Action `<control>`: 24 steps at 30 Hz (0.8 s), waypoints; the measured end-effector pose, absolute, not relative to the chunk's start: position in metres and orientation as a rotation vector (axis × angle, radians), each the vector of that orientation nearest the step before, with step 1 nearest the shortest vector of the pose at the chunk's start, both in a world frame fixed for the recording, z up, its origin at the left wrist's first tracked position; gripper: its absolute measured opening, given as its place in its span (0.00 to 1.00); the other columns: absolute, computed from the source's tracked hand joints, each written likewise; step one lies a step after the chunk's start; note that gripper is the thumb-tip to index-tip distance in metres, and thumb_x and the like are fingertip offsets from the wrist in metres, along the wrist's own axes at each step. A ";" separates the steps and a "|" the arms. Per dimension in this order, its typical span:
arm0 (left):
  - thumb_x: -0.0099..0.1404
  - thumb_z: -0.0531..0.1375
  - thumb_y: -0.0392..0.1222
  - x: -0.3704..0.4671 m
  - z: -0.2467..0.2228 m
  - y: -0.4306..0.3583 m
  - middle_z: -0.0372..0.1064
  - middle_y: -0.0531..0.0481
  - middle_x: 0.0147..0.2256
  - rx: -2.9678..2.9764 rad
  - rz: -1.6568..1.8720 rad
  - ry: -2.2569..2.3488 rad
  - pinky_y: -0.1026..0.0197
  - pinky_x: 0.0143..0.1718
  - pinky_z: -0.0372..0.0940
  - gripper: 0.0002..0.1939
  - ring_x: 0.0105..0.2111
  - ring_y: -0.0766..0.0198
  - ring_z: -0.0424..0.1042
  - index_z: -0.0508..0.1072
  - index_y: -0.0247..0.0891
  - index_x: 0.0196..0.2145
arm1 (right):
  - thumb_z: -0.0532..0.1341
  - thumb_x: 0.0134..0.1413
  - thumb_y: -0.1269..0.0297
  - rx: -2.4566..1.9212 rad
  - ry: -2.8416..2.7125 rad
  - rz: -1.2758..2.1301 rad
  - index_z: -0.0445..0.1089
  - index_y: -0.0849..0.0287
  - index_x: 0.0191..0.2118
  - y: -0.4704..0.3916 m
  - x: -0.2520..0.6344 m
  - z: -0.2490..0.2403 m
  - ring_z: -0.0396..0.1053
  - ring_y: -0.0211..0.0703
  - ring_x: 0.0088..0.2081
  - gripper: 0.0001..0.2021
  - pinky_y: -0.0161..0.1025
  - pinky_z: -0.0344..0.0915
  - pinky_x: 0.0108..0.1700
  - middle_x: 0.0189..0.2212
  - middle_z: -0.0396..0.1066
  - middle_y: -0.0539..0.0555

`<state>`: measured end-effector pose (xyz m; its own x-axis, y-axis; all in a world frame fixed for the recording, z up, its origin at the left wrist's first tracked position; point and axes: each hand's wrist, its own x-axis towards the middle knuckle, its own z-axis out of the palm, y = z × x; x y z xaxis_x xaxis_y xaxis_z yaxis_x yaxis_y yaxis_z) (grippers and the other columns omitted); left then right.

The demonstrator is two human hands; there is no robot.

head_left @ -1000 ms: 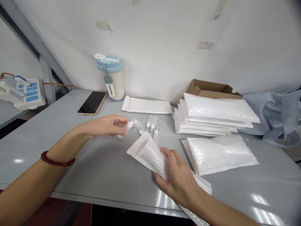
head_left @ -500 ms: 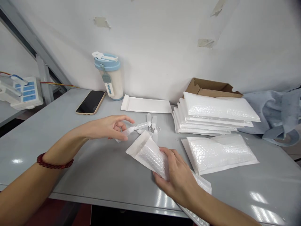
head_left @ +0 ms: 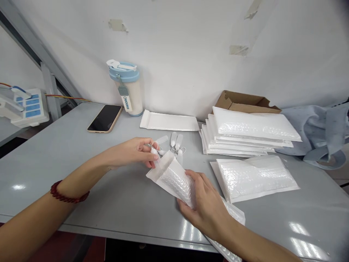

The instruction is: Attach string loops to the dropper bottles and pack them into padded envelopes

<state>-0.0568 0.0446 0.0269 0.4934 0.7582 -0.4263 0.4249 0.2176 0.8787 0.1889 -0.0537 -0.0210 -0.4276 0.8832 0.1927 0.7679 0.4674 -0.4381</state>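
My left hand [head_left: 137, 153] is closed in a pinch on a small clear plastic tube [head_left: 154, 150] with a white cap; its fingers partly cover it. Just beyond lie several similar small tubes [head_left: 178, 141], some with thin loops, in a loose cluster on the grey table [head_left: 114, 196]. My right hand [head_left: 205, 200] is wrapped around a white bubble mailer [head_left: 176, 178], whose flap end points toward the left hand. The held tube is right beside that flap; whether they touch, I cannot tell. Under my right forearm lies another bubble-lined piece [head_left: 236, 213], partly hidden.
A stack of white bubble mailers [head_left: 253, 125] stands at the right, with more mailers [head_left: 259, 178] before it. Behind are a cardboard box [head_left: 245, 102] and light blue cloth [head_left: 305, 123]. One flat mailer [head_left: 171, 121], a tumbler [head_left: 131, 91] and a phone [head_left: 105, 118] line the back.
My left hand has moved slightly right, bringing a tube up to the mailer's flap, and its fingers have closed more. The tubes nearby have shifted a little. My right hand stays put.
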 end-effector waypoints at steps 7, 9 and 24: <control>0.59 0.58 0.50 -0.044 0.008 0.040 0.74 0.50 0.32 1.474 0.328 1.086 0.59 0.39 0.67 0.12 0.36 0.58 0.74 0.75 0.39 0.33 | 0.59 0.49 0.68 -1.382 -2.326 0.396 0.50 0.62 0.54 -0.054 0.189 -0.022 0.64 0.54 0.46 0.27 0.50 0.68 0.44 0.47 0.64 0.61; 0.59 0.57 0.48 -0.041 0.007 0.038 0.72 0.51 0.27 1.632 0.329 1.154 0.62 0.33 0.65 0.12 0.31 0.59 0.72 0.77 0.39 0.31 | 0.59 0.49 0.68 -1.382 -2.330 0.399 0.50 0.62 0.54 -0.053 0.189 -0.021 0.64 0.54 0.46 0.27 0.50 0.68 0.44 0.47 0.64 0.61; 0.59 0.51 0.36 -0.029 0.016 0.023 0.68 0.54 0.25 1.698 0.114 0.725 0.66 0.25 0.57 0.14 0.24 0.65 0.65 0.77 0.40 0.31 | 0.59 0.47 0.70 -1.330 -2.344 0.403 0.50 0.62 0.54 -0.056 0.187 -0.021 0.63 0.55 0.46 0.27 0.52 0.67 0.45 0.47 0.64 0.61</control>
